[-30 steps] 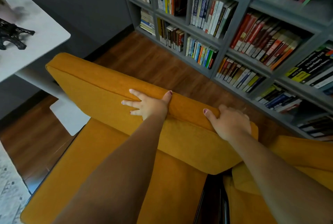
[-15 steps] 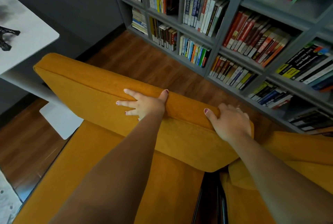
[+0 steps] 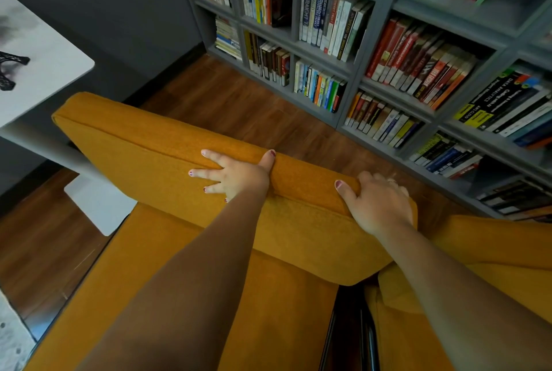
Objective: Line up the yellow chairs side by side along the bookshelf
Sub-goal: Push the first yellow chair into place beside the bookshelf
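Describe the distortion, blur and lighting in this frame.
Head view: wide-angle distortion tilts and fans the bookshelf uprights toward the right; head view's left edge is soft, smearing the white table; at its centre the left hand, right hand and chair back are crisp; light is soft and even, without harsh glare.

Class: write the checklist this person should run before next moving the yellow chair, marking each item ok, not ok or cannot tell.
1. Right hand grips the yellow chair by its backrest top: ok.
2. Left hand pressed flat on the backrest: ok.
3. Floor before the bookshelf free of obstacles: ok.
4. Backrest parallel to the bookshelf: not ok, looks angled.
5. Clearance from the white table: cannot tell.
6. Level with the second yellow chair: cannot tell.
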The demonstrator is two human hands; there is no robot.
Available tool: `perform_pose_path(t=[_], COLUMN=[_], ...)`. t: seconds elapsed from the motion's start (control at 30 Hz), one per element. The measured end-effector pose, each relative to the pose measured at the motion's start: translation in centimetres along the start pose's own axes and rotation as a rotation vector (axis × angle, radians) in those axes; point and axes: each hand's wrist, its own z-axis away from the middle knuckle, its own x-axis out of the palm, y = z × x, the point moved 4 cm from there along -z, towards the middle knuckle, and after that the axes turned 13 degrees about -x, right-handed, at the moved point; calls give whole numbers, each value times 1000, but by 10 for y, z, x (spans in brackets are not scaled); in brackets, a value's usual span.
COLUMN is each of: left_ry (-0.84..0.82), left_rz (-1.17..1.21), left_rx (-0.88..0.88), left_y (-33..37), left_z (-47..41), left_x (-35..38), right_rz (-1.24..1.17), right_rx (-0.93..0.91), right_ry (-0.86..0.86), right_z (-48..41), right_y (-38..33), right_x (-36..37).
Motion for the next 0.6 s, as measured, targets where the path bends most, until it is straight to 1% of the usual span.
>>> perform_pose_path(t=[0.17, 0.23, 0.33, 0.37, 0.5, 0.6], left_ry=[2, 13, 66, 84, 138, 152], left_rz=[43, 133, 350, 388, 391, 435], left_rx=[-8, -40, -141, -159, -165, -151], left_y=[-1, -1, 3, 5, 12, 17], left_z=[-1, -11, -38, -46, -67, -84], left_x=[0, -3, -14, -18, -33, -48], right_rz=[-6, -4, -4, 4, 14, 27], right_rx=[5, 3, 10, 10, 38, -38], right_ry=[12, 19, 22, 23, -6, -32], right_z=[0, -1, -1, -1, -6, -18], right_y=[-1, 0, 1, 1, -7, -38], right_x=[1, 1, 2, 2, 0, -1])
